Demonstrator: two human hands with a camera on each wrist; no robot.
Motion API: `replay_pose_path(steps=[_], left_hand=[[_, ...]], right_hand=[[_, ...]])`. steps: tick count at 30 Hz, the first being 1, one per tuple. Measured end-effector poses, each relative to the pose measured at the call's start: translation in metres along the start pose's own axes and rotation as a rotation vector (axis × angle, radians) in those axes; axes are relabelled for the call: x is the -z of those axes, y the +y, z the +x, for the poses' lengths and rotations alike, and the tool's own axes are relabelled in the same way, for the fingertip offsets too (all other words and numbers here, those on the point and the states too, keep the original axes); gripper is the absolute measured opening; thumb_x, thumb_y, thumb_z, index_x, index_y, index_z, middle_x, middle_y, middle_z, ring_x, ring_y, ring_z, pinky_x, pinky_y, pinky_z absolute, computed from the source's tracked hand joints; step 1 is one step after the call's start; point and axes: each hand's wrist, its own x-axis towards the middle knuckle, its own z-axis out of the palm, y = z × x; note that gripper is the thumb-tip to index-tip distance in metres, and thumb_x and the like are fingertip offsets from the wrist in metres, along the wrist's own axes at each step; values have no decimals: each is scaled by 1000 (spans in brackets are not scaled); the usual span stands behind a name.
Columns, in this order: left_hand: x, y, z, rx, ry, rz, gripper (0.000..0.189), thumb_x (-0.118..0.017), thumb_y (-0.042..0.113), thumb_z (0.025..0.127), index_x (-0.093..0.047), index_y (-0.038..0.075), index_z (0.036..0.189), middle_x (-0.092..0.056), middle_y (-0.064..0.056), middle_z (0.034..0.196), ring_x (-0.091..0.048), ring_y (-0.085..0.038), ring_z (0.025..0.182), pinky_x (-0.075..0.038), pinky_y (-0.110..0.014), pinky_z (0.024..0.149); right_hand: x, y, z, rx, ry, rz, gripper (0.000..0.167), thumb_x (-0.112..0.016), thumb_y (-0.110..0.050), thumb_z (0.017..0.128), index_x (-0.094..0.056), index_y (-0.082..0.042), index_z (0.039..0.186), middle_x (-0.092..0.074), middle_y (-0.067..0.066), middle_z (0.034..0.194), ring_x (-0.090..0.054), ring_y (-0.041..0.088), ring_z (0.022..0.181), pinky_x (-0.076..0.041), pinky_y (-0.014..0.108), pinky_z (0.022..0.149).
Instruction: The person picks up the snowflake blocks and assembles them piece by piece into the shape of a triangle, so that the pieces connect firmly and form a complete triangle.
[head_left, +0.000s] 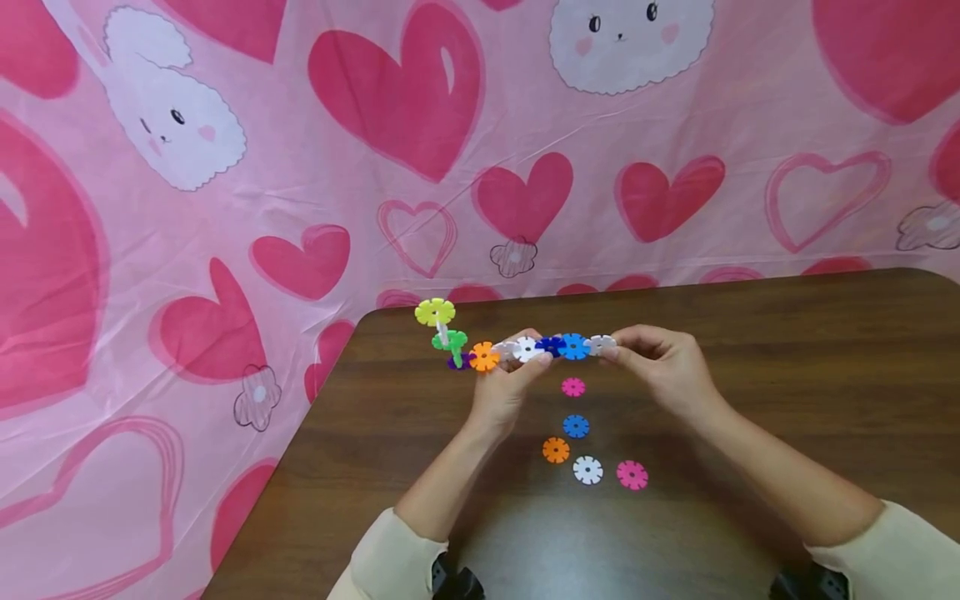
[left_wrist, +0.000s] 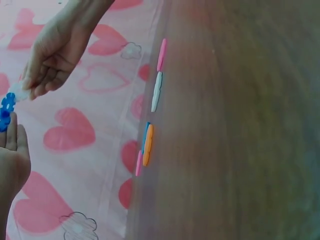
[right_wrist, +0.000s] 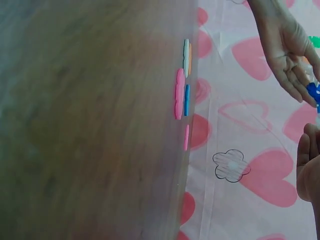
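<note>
A chain of notched plastic discs is held up above the table between both hands. My left hand (head_left: 501, 396) holds it near its middle, thumb by the white disc (head_left: 526, 349) and the dark blue disc (head_left: 551, 347). With thumb and fingertips, my right hand (head_left: 671, 371) pinches the white end disc (head_left: 601, 346), which meets the blue disc (head_left: 575, 347). Leftward the chain runs through an orange disc (head_left: 484, 357) and a green disc (head_left: 449, 340) up to a yellow disc (head_left: 435, 312). In the left wrist view, the blue part (left_wrist: 7, 104) of the chain lies between both hands.
Loose discs lie flat on the brown table (head_left: 787, 350) below the hands: a small pink disc (head_left: 573, 387), a blue one (head_left: 576, 426), an orange one (head_left: 556, 450), a white one (head_left: 588, 470) and another pink one (head_left: 632, 475). A pink heart-print cloth (head_left: 345, 150) hangs behind the table.
</note>
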Motion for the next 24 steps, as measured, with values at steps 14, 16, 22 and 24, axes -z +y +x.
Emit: replay_pose_path(steps=[14, 16, 22, 24], left_hand=[[-9, -3, 3, 24, 98, -196, 17, -70, 1, 79, -58, 10, 86, -70, -9, 90, -62, -28, 99, -49, -34, 86], [-10, -3, 2, 14, 80, -236, 19, -73, 6, 76, -58, 12, 87, -70, -9, 91, -59, -32, 104, -48, -36, 88], [-10, -6, 1, 6, 22, -265, 31, -79, 19, 67, -67, 12, 95, -68, -10, 99, -57, -30, 109, -43, -39, 94], [-10, -7, 1, 10, 11, -251, 45, -79, 22, 66, -66, 2, 103, -68, -12, 102, -59, -27, 107, -42, -39, 95]], right_hand=[[-13, -5, -3, 76, 48, -72, 5, -65, 6, 82, -67, 5, 87, -69, 6, 74, -64, 8, 66, -49, 17, 55], [-13, -5, -2, 77, 47, -81, 6, -65, 6, 82, -68, 5, 87, -68, 8, 74, -64, 9, 66, -49, 17, 55], [-12, -4, 0, 61, 54, -84, 5, -65, 5, 82, -67, 4, 87, -68, 5, 73, -64, 12, 66, -48, 18, 54], [-10, -3, 0, 53, 47, -74, 6, -65, 6, 82, -67, 5, 87, -68, 4, 73, -64, 10, 66, -48, 18, 53]])
